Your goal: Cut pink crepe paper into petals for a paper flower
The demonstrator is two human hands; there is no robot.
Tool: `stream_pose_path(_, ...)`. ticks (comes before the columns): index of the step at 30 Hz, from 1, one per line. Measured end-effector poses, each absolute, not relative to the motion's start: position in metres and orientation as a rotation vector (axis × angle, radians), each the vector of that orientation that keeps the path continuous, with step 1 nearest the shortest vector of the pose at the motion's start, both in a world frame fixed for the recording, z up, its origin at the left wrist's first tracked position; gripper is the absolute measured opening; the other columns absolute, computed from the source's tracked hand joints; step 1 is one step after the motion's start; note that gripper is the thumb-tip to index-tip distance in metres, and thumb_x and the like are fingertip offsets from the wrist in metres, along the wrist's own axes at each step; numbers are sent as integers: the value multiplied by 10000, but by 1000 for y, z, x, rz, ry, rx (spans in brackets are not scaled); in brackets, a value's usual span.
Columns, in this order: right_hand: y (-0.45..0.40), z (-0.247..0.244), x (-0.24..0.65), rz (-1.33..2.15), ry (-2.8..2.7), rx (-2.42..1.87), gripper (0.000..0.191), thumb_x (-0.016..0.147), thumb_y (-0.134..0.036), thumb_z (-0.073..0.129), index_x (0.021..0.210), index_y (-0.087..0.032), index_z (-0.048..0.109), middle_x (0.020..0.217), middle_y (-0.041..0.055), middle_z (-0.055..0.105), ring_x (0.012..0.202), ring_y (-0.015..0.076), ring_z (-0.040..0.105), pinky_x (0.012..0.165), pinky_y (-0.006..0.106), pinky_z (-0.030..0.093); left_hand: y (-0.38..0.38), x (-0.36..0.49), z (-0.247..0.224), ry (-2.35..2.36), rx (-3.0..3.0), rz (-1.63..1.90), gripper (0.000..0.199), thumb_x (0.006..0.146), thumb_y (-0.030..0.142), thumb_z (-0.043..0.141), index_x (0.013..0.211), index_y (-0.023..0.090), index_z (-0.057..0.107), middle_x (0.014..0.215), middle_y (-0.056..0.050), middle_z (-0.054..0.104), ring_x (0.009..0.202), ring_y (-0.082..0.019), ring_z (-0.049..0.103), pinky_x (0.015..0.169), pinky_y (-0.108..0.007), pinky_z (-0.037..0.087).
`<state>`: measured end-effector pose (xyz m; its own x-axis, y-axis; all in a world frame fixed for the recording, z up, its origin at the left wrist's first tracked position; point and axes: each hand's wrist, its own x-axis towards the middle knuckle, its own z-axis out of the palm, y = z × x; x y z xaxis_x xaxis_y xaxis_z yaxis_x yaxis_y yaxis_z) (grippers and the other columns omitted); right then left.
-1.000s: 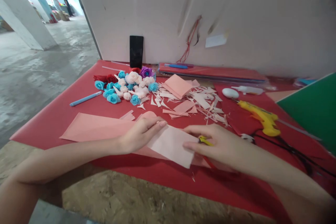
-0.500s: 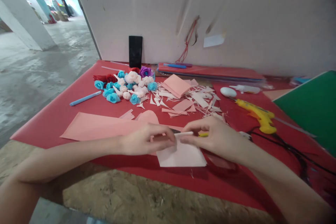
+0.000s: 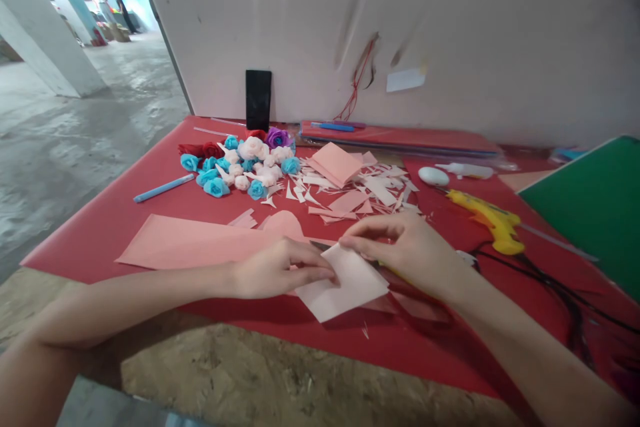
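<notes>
Holds pale paper (image 3: 345,287) between both hands, over the near part of a red table cover (image 3: 100,230), with 1 corner toward the body. Pinches its left edge with the left hand (image 3: 280,268), closed thumb-to-fingers on the sheet. Pinches its far corner with the right hand (image 3: 407,250), clamped there by the fingertips. Has most of the sheet just right of the left hand and nearer the body than the right hand's fingertips. Shows a dark blade tip (image 3: 319,245) between the 2 hands, just beyond the paper; cannot tell the right hand's hold on the mostly hidden rest.

Has a pink strip (image 3: 185,240) beyond the left wrist, running behind the left hand. Straight beyond both hands, has paper scraps (image 3: 383,190), topped with folded pink squares (image 3: 335,163). Farther beyond the left hand, shows paper roses (image 3: 249,164), with 1 blue pen (image 3: 164,188) to their left. Beyond the right hand, to its right, has a yellow glue gun (image 3: 493,219).
</notes>
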<state>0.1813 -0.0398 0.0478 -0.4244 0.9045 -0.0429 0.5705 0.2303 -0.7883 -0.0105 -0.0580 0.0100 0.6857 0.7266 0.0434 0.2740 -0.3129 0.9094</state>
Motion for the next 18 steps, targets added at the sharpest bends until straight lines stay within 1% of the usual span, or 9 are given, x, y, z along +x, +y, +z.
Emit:
stream_pose_path(3,-41,46,180,1002,-2103,-1284,203,772,-346,544,664,-205,643,673,16,661,636,165,583,577,267,437,-60,-10,10,813,1857,574,223,869,186,466,886,113,677,883,-77,698,743,-112,601,671,-208,475)
stream_pose_path(4,-43,44,179,970,-2124,-1270,218,797,-344,521,675,-202,633,678,7,656,635,153,578,569,252,425,-61,-10,10,819,1856,588,230,872,189,459,896,110,673,885,-78,696,747,-114,598,677,-214,475)
stream_pose_path(7,-48,37,176,770,-2237,-1244,272,851,-314,462,648,-186,590,563,-26,576,513,103,489,493,225,343,-62,-9,10,791,1853,617,246,882,188,434,949,111,658,937,-86,688,823,-133,600,736,-242,475)
stream_pose_path(9,-51,32,174,688,-2314,-1188,300,869,-299,440,618,-179,552,504,-42,516,456,82,428,469,220,302,-62,-9,9,736,1829,615,246,881,183,432,971,122,653,982,-87,685,870,-145,607,761,-256,479)
stream_pose_path(12,-52,26,172,734,-2367,-1094,326,889,-290,424,591,-178,494,495,-49,495,457,70,440,483,201,316,-61,-9,7,673,1747,611,245,879,184,433,944,135,665,1012,-82,687,900,-154,619,783,-263,487)
stream_pose_path(14,-52,24,173,697,-2369,-1063,327,892,-287,422,595,-178,505,501,-43,509,459,71,452,482,200,322,-60,-9,8,667,1691,606,251,883,187,430,926,139,672,1016,-74,688,936,-158,616,823,-272,482)
stream_pose_path(16,-52,23,174,630,-2362,-1050,331,890,-289,418,609,-177,555,509,-31,537,455,77,456,474,208,327,-60,-10,8,674,1663,596,248,887,188,431,925,139,671,1014,-68,686,961,-158,608,863,-282,471)
stream_pose_path(18,-51,25,175,578,-2319,-1080,353,881,-302,422,599,-180,596,486,-24,531,433,82,439,450,216,324,-59,-10,9,693,1667,586,243,888,191,434,923,139,669,980,-62,686,929,-151,611,859,-283,474)
